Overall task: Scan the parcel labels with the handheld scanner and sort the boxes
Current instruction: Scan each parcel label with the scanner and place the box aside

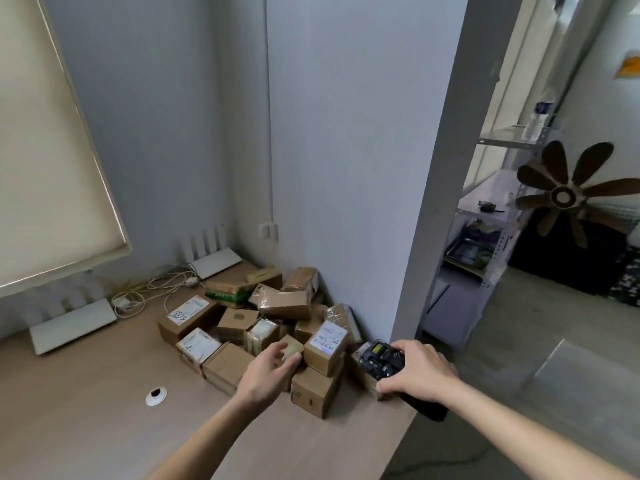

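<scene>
Cardboard parcels: a heap of small brown boxes piled in the far corner of the bench, against the grey wall; several show white labels
Labelled box: one small carton at the right front of the heap, label up, with a faint bluish spot on the label, probably the scanner's light
Left hand: the left hand reaches into the heap, fingers curled around a small tan box; whether it bears the weight cannot be told
Right hand: the right hand grips the black handheld scanner, head aimed toward the labelled box
Handling: boxes this size are likely light and stiff; taped faces may be slick, so hold across two opposite sides, leaving the label uncovered; neighbours leaning on one another could slide when one is lifted
Surface: pale wood-tone bench, matte and flat, with a round cable hole; two white routers and loose cables lie to the left of the heap
Room: a cream roller blind at left; beyond the wall's end, metal shelving, a brown fan and a grey floor
</scene>
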`<state>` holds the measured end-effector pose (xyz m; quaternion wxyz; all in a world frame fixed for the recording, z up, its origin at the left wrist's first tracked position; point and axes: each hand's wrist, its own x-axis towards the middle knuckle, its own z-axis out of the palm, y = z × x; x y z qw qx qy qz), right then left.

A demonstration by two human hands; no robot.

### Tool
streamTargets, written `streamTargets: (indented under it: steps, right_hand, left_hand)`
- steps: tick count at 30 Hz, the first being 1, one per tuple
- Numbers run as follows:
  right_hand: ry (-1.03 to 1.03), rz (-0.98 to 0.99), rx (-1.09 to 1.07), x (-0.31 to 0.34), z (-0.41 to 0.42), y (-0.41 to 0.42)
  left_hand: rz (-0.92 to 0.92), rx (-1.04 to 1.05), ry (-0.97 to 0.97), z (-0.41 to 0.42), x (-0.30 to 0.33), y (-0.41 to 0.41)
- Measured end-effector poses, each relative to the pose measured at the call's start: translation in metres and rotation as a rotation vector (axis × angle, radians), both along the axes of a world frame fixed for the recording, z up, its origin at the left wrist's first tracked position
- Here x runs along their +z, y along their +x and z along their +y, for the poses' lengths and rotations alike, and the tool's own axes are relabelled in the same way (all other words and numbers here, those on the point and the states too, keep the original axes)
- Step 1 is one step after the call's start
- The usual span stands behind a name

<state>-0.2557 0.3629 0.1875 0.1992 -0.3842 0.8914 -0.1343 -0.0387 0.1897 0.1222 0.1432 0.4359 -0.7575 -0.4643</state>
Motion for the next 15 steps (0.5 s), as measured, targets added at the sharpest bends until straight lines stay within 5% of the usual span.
streamTargets:
  steps: [15]
  right_hand:
    - [0.066, -0.083, 0.084, -0.115, -0.148, -0.105]
  left_hand:
    - [-0.223, 0.020, 0.160, -0.091, -0.139, -0.108]
